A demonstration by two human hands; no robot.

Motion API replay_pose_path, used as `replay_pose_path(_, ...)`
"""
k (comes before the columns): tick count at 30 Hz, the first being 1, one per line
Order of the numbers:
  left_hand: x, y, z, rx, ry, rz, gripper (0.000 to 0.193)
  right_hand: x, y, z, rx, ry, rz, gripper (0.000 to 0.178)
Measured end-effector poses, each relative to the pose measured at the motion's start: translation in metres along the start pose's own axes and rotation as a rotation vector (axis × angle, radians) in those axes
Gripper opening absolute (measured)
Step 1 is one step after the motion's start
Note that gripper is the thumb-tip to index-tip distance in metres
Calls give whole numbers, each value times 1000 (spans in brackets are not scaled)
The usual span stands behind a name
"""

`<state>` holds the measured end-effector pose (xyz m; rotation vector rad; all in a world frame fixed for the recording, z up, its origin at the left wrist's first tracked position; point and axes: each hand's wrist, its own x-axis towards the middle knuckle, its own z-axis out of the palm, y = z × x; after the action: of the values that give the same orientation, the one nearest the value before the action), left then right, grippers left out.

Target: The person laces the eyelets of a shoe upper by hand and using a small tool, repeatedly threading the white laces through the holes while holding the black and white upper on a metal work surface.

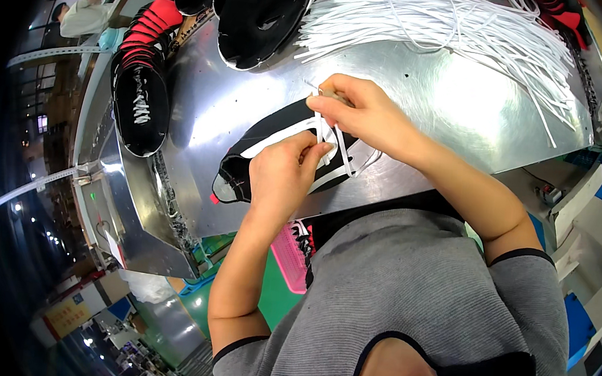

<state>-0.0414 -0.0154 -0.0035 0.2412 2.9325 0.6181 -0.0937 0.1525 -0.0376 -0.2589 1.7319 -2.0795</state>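
A black shoe upper (247, 144) with white bands lies on the metal table in front of me, its opening and a small red tab toward the lower left. A white shoelace (318, 126) runs across its lacing area between my hands. My left hand (281, 168) rests over the upper, thumb and forefinger pinched on the lace. At the upper's far right edge, my right hand (368, 115) is closed round a small tool (334, 97) with a brownish handle; a thin metal tip sticks out past the fingers. The fingers hide most of the tool.
A big bundle of white laces (437, 28) lies at the back of the metal table (423, 105). Black shoe uppers (265, 24) sit at the back, and a black-and-red one (141, 95) stands at the left edge. A pink basket (289, 258) is below the table's front edge.
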Motion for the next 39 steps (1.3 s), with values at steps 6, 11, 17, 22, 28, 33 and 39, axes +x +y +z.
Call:
replay_pose_path(6, 5, -1, 2, -17, -31, -94, 34, -53, 13, -15, -367, -55, 25, 20)
replay_pose_path(11, 2, -5, 8, -67, 53, -38, 35, -62, 12, -7, -505, -53, -19, 16)
replay_pose_path(17, 5, -4, 1, -220, -115, -127, 20, -52, 7, -6, -684, -113, 67, 16)
replay_pose_path(22, -3, -7, 0, -424, -174, -61, 16, -46, 9, 6, -842, -82, -54, 18)
replay_pose_path(28, -16, -13, 14, -206, 61, 188, 25, -44, 32, 36, -895, 67, -93, 34)
replay_pose_path(33, -37, -10, 8, -65, 217, 280, 27, -67, 11, 15, -802, -11, -97, 27)
replay_pose_path(39, -59, -26, 3, 10, 366, 413, 30, -84, -18, -63, -461, 313, -67, 20)
